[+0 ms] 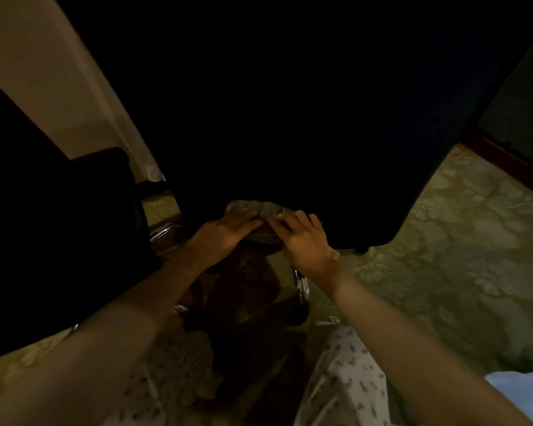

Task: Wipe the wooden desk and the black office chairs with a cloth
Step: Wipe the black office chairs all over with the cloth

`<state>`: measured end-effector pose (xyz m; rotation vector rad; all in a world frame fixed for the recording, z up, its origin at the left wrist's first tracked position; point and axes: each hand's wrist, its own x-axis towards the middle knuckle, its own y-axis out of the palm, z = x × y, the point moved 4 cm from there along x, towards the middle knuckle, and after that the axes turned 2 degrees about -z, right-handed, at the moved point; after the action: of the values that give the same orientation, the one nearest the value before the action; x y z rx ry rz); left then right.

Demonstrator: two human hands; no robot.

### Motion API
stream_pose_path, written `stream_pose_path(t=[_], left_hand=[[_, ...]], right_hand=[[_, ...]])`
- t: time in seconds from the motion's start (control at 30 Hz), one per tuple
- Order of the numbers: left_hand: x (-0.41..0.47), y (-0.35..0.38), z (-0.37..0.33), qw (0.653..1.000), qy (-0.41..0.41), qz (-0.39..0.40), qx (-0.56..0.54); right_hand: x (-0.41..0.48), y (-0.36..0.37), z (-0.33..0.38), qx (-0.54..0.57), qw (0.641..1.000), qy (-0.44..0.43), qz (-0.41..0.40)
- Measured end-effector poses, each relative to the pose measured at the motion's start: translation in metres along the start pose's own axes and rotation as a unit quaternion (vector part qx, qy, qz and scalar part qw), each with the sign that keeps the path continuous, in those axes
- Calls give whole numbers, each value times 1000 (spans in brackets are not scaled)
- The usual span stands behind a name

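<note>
Low on the black chair (pixel 290 118), the cloth (pixel 266 208) lies under flat left fingers (pixel 245 217); right fingers (pixel 300 217) curl around its edge.

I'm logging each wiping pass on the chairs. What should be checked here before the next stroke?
1. The cloth is on the black chair: ok, it lies at the chair's lower edge.
2. The left hand presses flat on the cloth: ok.
3. The right hand holds the cloth: ok, its fingers curl on the cloth's edge.
4. The cloth is clean enough: cannot tell, too dark.
5. Which parts of the chair are already wiped: cannot tell.
</note>
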<state>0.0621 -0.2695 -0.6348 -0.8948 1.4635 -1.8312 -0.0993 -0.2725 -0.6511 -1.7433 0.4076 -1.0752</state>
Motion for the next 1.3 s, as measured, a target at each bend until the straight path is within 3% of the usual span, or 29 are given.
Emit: stream_pose_path(t=[0.1,0.23,0.3,0.57,0.6,0.67,0.77,0.87,1.07,1.2,1.3], left_hand=[[-21,5,31,999,-36,-17,-7],[-23,13,45,998,-61,19,-29],[-24,25,47,998,-35,19,-46],[-22,62,56,998,6,-33,-48],[-21,68,55,999,-7,12,-51],[-28,94,53,989,-32,145,-11],[-30,109,44,982,-18,175,-63],[-37,115,33,969,-24,222,-108],[-35,62,21,975,-44,139,-167],[-31,20,22,980,-51,159,-105],[-31,-23,10,989,-30,98,-111]], right_hand=[[28,2,27,-23,996,-40,-80],[40,32,34,-93,987,-107,-78],[38,46,33,-109,983,-133,-68],[33,77,35,-122,979,-129,-95],[29,81,40,-113,981,-136,-79],[23,96,50,-95,986,-136,32],[20,102,59,-25,970,-47,236],[6,112,58,81,930,46,355],[7,72,55,73,935,54,341],[19,18,52,57,951,71,294],[20,-21,51,37,966,72,247]])
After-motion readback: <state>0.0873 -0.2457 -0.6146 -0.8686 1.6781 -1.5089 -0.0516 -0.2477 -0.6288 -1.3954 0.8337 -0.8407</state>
